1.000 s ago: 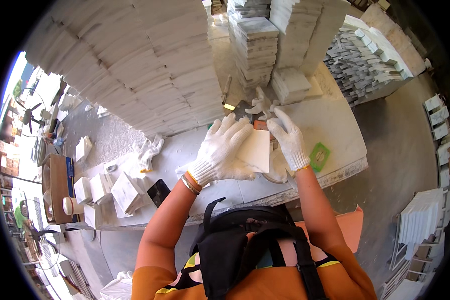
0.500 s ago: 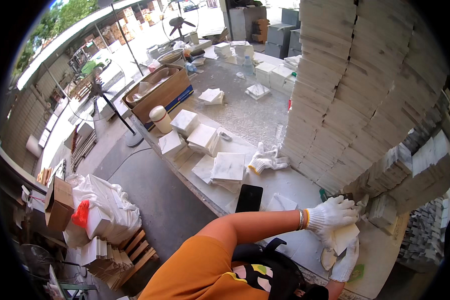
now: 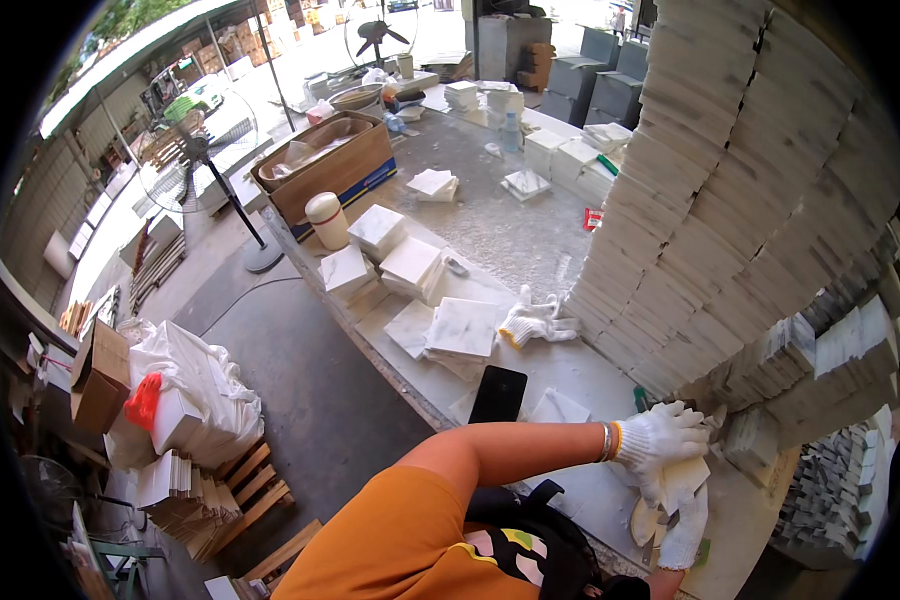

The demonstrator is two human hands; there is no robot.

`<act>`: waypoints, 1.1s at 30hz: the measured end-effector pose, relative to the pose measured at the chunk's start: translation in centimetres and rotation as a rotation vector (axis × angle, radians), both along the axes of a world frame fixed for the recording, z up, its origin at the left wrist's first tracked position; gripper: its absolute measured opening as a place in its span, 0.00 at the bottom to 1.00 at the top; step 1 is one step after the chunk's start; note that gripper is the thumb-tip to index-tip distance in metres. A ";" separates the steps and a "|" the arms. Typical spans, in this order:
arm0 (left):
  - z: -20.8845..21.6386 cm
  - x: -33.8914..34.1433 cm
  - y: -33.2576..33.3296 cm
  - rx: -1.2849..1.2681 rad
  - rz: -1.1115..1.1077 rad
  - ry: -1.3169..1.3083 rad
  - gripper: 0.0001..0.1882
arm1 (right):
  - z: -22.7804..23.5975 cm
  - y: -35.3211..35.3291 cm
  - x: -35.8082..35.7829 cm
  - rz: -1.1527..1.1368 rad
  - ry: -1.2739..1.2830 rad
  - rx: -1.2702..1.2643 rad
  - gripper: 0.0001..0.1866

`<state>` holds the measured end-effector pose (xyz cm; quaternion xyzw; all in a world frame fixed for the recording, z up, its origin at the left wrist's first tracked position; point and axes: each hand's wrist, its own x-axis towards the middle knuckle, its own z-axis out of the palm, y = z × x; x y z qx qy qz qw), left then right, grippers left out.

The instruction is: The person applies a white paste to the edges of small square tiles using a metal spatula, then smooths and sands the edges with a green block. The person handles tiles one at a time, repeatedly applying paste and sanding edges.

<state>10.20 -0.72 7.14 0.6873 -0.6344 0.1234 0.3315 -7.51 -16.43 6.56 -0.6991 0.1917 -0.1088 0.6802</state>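
Note:
Both my hands wear white knit gloves and are at a small square white marble tile (image 3: 684, 480) over the near right end of the table. My left hand (image 3: 660, 438) lies along the tile's far side, gripping its edge, with its fingers stretched to the right. My right hand (image 3: 685, 525) holds the tile from the near right side; its fingers are partly hidden. Just left of my right hand is a pale, round-edged object (image 3: 644, 522), partly covered, whose kind I cannot make out. A black phone (image 3: 498, 395) lies left of my hands.
A tall wall of stacked tiles (image 3: 720, 190) rises at the right. On the table are tile stacks (image 3: 462, 328), a spare glove (image 3: 537, 319), a white jar (image 3: 327, 221) and a cardboard box (image 3: 325, 165). A standing fan (image 3: 198, 150) and wrapped goods (image 3: 195, 385) stand to the left.
The view has shifted slightly, showing more of the table's far right side. Both hands stay on the tile, with only a slight shift of the fingers.

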 end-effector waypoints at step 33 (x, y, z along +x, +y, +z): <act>1.6 0.2 0.6 0.118 -0.042 0.038 0.58 | 2.1 3.0 -0.7 -0.136 0.021 0.257 0.16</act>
